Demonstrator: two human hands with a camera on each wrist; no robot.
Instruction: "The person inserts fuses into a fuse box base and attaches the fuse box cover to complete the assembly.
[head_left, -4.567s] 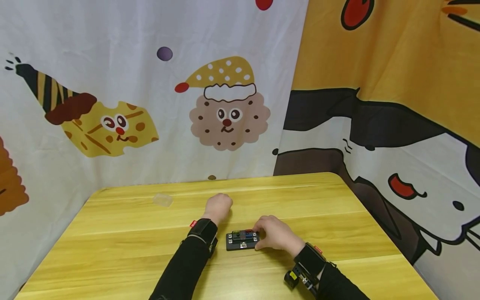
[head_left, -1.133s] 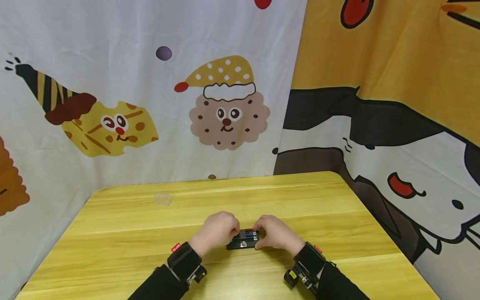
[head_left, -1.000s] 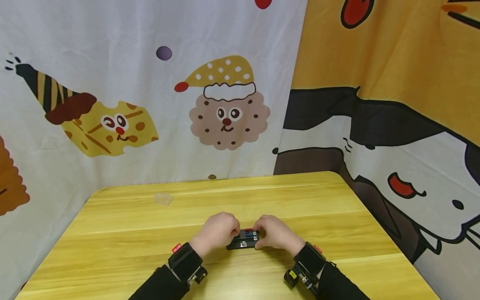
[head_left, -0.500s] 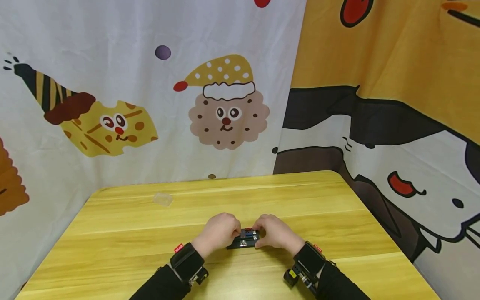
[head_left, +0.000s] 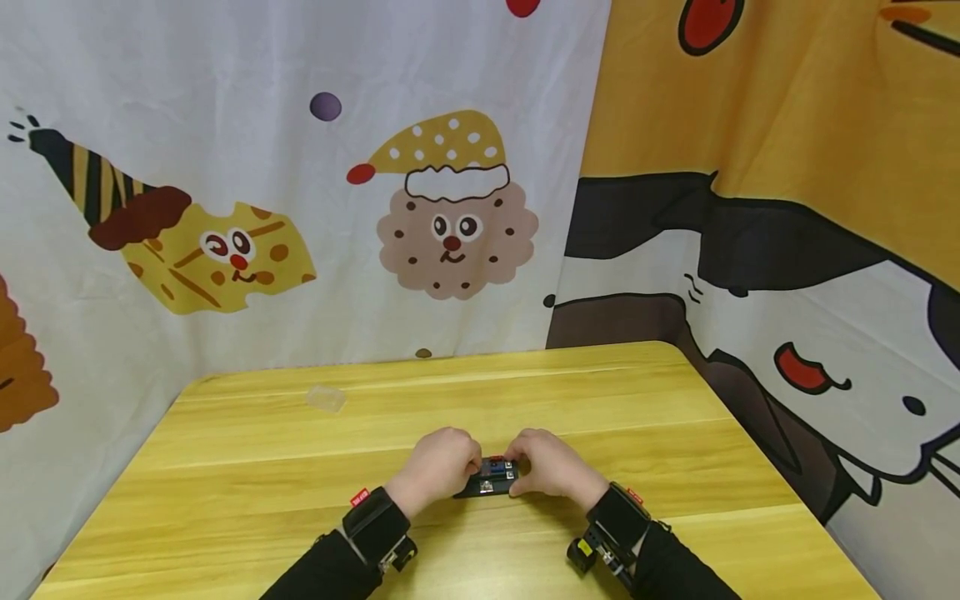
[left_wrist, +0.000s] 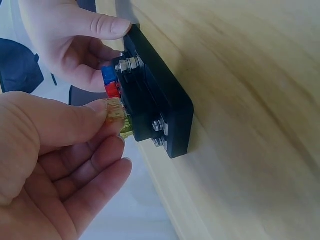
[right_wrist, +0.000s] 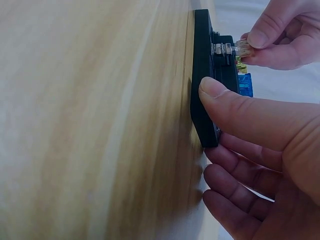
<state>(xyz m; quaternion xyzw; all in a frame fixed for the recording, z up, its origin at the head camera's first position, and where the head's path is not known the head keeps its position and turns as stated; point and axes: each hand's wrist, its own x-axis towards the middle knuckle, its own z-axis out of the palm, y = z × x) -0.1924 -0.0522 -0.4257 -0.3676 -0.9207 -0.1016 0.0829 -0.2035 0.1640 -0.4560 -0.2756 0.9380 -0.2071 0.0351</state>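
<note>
A black fuse block [head_left: 497,484] sits on the table between both hands. My left hand [head_left: 442,462] is at its left end, thumb and index finger pinching a clear, amber-tinted blade fuse [left_wrist: 115,111] at the block's top. Beside that fuse, a yellow fuse [left_wrist: 126,129], a red fuse [left_wrist: 113,90] and a blue fuse [left_wrist: 108,75] stand in the block. My right hand [head_left: 553,465] grips the block's right end, its thumb [right_wrist: 214,87] lying on the edge of the base. The clear fuse's lower part is hidden at the block.
A small translucent plastic piece [head_left: 326,398] lies on the wooden table [head_left: 247,483] toward the back left. Printed cloth [head_left: 247,67] hangs behind the far table edge. Metal bolts [left_wrist: 159,132] stick out along the block's side.
Since the oldest frame, my left hand has come back toward me from beyond the block to its left end. Over the last second both hands stay almost still.
</note>
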